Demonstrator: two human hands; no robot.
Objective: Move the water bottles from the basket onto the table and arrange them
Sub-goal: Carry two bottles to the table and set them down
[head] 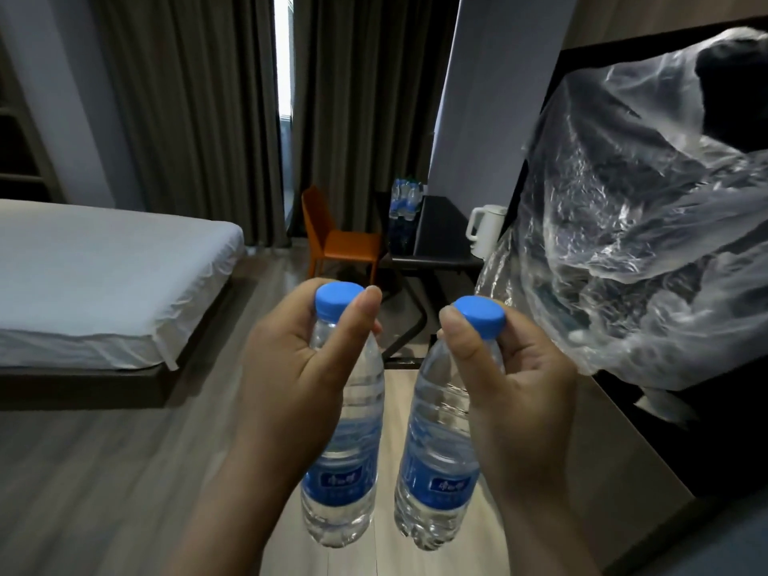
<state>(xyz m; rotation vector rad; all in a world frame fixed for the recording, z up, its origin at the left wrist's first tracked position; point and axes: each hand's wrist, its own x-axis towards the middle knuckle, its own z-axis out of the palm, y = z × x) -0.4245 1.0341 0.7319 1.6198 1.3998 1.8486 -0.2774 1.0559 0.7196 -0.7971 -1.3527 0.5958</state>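
Our left hand (286, 367) pinches the left bottle (345, 484) at its neck, our right hand (519, 388) the right bottle (436, 484): two in all, near upright, caps up, side by side above the floor (104, 471).

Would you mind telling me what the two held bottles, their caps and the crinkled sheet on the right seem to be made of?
The left bottle and right bottle look like clear, thin plastic: ribbed, see-through walls. Their caps: opaque matte blue plastic, likely. Sheet: thin glossy plastic film, crinkled with highlights.
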